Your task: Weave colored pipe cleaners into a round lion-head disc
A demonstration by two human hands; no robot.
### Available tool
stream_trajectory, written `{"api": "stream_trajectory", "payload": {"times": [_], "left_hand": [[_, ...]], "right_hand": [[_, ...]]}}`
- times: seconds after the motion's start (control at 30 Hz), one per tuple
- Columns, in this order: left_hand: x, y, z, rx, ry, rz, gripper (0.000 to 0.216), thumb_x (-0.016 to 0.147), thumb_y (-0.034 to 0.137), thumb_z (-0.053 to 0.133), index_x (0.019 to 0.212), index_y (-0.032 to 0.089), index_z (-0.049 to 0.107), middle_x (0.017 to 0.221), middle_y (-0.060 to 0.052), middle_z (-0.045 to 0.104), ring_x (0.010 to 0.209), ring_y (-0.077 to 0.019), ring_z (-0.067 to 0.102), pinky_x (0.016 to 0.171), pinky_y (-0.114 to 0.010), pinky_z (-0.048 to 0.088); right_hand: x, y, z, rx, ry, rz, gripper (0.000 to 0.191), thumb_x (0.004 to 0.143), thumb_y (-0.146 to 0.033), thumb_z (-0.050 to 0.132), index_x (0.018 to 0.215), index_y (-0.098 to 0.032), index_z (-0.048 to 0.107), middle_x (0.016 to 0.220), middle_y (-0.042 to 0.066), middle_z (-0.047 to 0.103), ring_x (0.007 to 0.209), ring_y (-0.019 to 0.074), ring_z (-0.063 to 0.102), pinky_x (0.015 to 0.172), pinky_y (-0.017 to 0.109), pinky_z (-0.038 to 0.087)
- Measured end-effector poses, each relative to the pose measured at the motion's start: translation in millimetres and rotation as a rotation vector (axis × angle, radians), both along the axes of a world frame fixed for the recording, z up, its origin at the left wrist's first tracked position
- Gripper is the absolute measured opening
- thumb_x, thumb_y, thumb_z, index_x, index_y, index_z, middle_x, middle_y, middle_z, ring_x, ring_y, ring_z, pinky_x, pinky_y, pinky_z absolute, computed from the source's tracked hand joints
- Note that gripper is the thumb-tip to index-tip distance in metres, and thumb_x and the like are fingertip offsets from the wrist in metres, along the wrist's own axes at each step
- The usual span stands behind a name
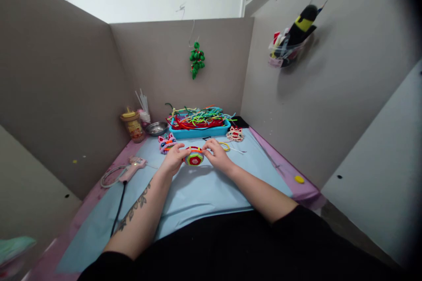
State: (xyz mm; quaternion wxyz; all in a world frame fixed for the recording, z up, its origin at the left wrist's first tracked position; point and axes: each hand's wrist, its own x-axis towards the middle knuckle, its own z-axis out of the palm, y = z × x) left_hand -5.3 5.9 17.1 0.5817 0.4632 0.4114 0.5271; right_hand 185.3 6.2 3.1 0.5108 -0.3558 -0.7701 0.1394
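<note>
Between my hands, a little above the blue table cover, is a small round craft piece (194, 158) in red, yellow-green and orange, with a pale centre. My left hand (174, 158) pinches its left edge. On its right edge, the fingers of my right hand (216, 153) are closed. Just behind my left hand lies a purple and pink animal-face piece (166, 142). A cream and red animal-face piece (235, 134) lies beyond my right hand, with a yellow ring (225, 146) nearer to it.
A blue tray (199, 132) heaped with colourful pipe cleaners stands at the back. Left of it are a metal bowl (157, 128) and a yellow-lidded cup (132, 126). A pink glue gun (132, 170) with its cord lies at left. Partitions (181, 52) enclose the table; a container of tools (286, 50) hangs right.
</note>
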Motion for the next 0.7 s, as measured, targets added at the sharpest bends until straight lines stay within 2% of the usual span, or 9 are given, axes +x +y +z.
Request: {"api": "stream_trajectory", "payload": {"times": [0.3,0.47,0.57,0.7], "left_hand": [[1,-2,3.2,0.027,0.002,0.007,0.062,0.049,0.027,0.08,0.097,0.016,0.041,0.061,0.006,0.056,0.053,-0.0115,0.057,0.054,-0.022,0.041],[2,-4,4.3,0.059,0.036,0.026,0.059,0.051,0.028,0.079,0.095,0.017,0.04,0.056,0.006,0.056,0.049,-0.0114,0.055,0.051,-0.022,0.039],[3,-6,3.4,0.073,0.067,0.02,0.059,0.051,0.03,0.079,0.093,0.019,0.04,0.059,0.005,0.059,0.051,-0.0127,0.057,0.053,-0.022,0.041],[5,-6,1.0,0.088,0.074,-0.02,0.059,0.052,0.035,0.079,0.093,0.02,0.04,0.068,0.001,0.064,0.059,-0.0157,0.062,0.059,-0.026,0.045]], "right_hand": [[-4,6,-3.9,-0.026,-0.062,-0.088,0.011,0.082,-0.019,0.051,0.072,-0.02,0.057,0.088,0.005,0.051,0.092,0.0196,0.048,0.085,0.035,0.037],[-4,8,-5.6,-0.09,-0.037,-0.068,0.009,0.078,-0.02,0.057,0.07,-0.019,0.061,0.087,0.004,0.052,0.091,0.0191,0.05,0.087,0.035,0.037],[-2,10,-6.4,-0.198,0.061,-0.025,0.008,0.075,-0.025,0.061,0.071,-0.019,0.065,0.095,0.005,0.054,0.096,0.0188,0.052,0.09,0.035,0.038],[-1,14,-8.1,-0.405,0.187,0.027,0.017,0.071,-0.035,0.065,0.072,-0.018,0.068,0.115,0.009,0.054,0.108,0.0227,0.052,0.091,0.037,0.039]]}}
